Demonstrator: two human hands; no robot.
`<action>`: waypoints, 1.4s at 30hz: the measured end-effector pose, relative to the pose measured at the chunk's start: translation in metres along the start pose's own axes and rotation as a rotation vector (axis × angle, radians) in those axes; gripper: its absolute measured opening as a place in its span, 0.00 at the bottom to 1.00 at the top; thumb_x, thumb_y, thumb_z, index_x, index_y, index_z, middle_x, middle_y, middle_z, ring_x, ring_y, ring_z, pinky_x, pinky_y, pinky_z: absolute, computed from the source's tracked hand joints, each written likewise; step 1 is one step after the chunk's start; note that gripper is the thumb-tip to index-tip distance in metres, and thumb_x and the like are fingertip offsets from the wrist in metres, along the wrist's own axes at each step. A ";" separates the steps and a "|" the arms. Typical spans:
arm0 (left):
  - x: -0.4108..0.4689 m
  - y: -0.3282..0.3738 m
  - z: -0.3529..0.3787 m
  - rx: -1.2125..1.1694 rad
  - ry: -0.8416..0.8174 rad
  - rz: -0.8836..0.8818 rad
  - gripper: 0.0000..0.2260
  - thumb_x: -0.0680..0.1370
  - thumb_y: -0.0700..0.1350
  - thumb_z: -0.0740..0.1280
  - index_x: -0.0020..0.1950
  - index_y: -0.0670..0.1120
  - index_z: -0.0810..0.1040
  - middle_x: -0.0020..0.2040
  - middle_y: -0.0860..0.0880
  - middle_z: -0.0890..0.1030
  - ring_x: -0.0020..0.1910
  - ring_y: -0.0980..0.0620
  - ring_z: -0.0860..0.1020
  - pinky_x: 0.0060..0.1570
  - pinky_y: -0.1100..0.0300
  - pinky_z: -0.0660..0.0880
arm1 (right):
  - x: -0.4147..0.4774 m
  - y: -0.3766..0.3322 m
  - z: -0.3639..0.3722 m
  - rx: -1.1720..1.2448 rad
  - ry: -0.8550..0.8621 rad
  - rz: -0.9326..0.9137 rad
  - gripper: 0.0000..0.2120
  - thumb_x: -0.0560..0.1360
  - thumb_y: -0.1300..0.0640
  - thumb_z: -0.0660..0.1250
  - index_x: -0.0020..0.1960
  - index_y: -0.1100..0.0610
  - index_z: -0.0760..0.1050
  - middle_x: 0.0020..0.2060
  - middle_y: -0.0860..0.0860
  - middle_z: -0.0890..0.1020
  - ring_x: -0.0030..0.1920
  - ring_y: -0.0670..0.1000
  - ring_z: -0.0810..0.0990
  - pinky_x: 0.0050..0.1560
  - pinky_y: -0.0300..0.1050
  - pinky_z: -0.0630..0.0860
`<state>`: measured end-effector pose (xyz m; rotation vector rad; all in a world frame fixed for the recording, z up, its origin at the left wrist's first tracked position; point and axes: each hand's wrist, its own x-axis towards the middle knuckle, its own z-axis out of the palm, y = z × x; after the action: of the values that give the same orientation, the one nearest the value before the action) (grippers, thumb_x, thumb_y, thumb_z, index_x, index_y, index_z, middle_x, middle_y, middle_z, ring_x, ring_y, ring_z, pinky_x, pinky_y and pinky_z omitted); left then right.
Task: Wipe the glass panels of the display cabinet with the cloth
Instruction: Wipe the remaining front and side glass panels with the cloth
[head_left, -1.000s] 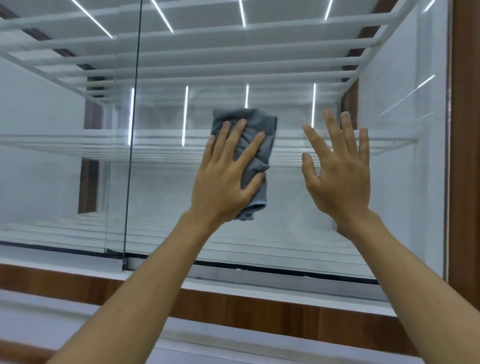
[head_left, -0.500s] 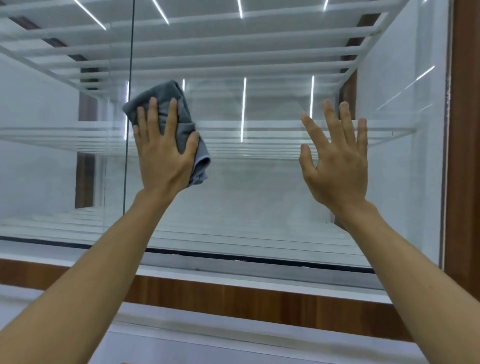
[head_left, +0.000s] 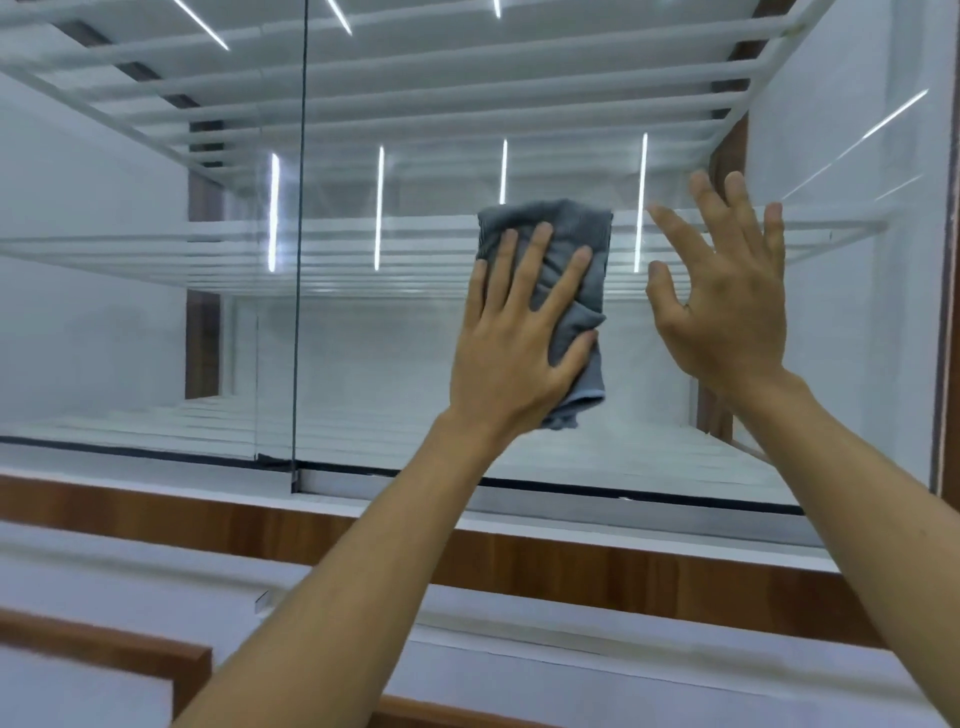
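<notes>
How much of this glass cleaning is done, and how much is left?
Hard to call any part finished: the glass shows no clear clean-versus-dirty line. In hand: the left hand presses the grey cloth flat on the right glass panel, with the right hand spread open beside it. Left, as far as I can tell: the rest of that panel and the left glass panel past the vertical seam.
</notes>
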<state>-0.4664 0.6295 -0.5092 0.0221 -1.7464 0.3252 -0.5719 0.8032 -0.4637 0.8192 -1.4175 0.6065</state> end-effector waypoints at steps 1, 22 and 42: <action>-0.009 -0.005 -0.001 0.003 -0.008 0.005 0.30 0.82 0.61 0.56 0.83 0.51 0.59 0.84 0.42 0.55 0.83 0.41 0.50 0.82 0.44 0.45 | 0.001 0.000 0.000 0.003 -0.003 0.000 0.24 0.80 0.51 0.59 0.76 0.50 0.69 0.80 0.54 0.61 0.81 0.56 0.53 0.80 0.57 0.42; -0.109 -0.111 -0.026 -0.064 -0.030 -0.275 0.35 0.81 0.63 0.55 0.84 0.50 0.53 0.85 0.44 0.48 0.84 0.43 0.44 0.82 0.42 0.45 | -0.103 -0.031 -0.001 -0.124 -0.121 -0.032 0.28 0.82 0.45 0.57 0.81 0.48 0.59 0.81 0.57 0.54 0.81 0.61 0.50 0.78 0.68 0.47; -0.078 -0.009 0.000 0.065 -0.133 0.089 0.32 0.83 0.65 0.53 0.84 0.52 0.55 0.84 0.43 0.50 0.84 0.43 0.47 0.82 0.44 0.44 | -0.106 -0.029 -0.001 -0.066 -0.090 -0.027 0.28 0.80 0.45 0.58 0.80 0.49 0.62 0.81 0.56 0.55 0.81 0.59 0.50 0.79 0.66 0.47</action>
<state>-0.4485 0.6076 -0.5829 0.0130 -1.8710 0.4548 -0.5567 0.7979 -0.5721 0.8201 -1.4985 0.5045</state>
